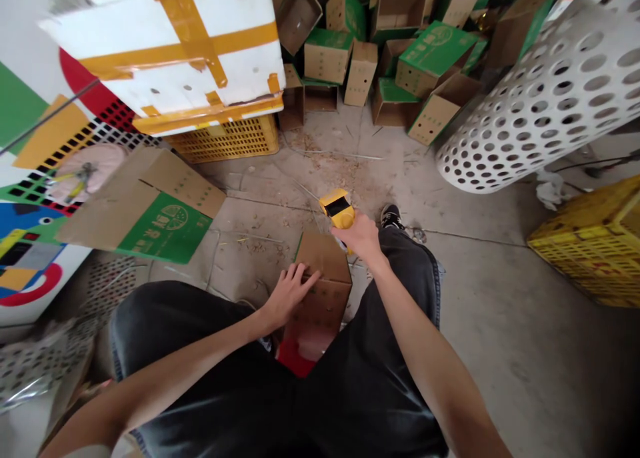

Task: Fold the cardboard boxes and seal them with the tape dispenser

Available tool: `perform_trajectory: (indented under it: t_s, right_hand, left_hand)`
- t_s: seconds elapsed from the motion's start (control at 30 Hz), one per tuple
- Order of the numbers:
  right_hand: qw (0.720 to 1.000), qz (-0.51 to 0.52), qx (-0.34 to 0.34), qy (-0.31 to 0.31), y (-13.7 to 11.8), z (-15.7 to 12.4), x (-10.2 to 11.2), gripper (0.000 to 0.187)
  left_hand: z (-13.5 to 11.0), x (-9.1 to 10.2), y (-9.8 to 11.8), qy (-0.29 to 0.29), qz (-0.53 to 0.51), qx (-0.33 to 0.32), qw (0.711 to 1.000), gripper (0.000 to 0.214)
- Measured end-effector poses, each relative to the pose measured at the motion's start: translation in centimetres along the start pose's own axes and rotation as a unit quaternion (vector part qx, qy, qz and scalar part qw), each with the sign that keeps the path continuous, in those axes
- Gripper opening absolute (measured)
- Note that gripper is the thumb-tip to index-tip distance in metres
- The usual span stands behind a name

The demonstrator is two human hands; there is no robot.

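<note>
A brown cardboard box (325,301) stands between my knees, with a little green showing on its far left edge. My left hand (293,290) rests on its upper left edge, fingers spread. Beyond the box's right corner, my right hand (361,237) is closed around a yellow tape dispenser (336,203) with a dark panel on it. The dispenser is held just off the far end of the box. Something red (296,357) shows at the near end of the box, partly hidden by my legs.
A green-and-brown carton (165,228) sits at left. Behind it, a taped white foam box (235,61) rests on a yellow crate (235,140). Several cartons (327,57) lie heaped at the back. A perforated white basket (530,118) and another yellow crate (595,241) stand right.
</note>
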State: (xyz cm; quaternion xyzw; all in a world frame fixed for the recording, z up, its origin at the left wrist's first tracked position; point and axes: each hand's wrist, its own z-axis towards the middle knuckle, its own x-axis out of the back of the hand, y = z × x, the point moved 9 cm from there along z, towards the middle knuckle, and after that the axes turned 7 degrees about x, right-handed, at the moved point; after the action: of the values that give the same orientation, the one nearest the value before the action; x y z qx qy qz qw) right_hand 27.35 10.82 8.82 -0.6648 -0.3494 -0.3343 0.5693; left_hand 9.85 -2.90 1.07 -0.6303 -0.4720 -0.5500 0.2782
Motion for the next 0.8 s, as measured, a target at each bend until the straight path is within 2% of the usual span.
perform_trajectory:
  t_s: [0.1, 0.2, 0.37, 0.5, 0.63, 0.8]
  right_hand:
    - [1.000, -0.005, -0.003, -0.005, -0.1, 0.0, -0.1, 0.048]
    - [1.000, -0.009, -0.004, -0.009, -0.2, 0.0, -0.4, 0.049]
    - [1.000, -0.010, -0.001, -0.014, -0.6, 0.1, -0.7, 0.050]
    - [1.000, -0.014, 0.001, -0.019, -0.8, 0.3, -0.9, 0.049]
    - [1.000, -0.016, 0.004, -0.020, -1.1, 0.3, -1.1, 0.049]
    - [1.000, -0.020, 0.006, -0.021, -1.2, 0.3, -1.2, 0.049]
  left_hand:
    - [-0.2, -0.8, 0.3, -0.023, 0.005, -0.019, 1.000, 0.096]
    - [-0.7, -0.8, 0.8, -0.032, -0.019, -0.027, 0.999, 0.103]
    - [-1.0, -0.5, 0.8, 0.015, 0.000, 0.047, 0.999, 0.099]
    - [-0.4, -0.4, 1.0, 0.032, -0.022, 0.037, 0.999, 0.101]
    - [1.1, 0.2, 0.0, 0.026, -0.081, 0.022, 0.996, 0.099]
    - [2.6, 0.7, -1.9, 0.026, -0.140, 0.051, 0.988, 0.088]
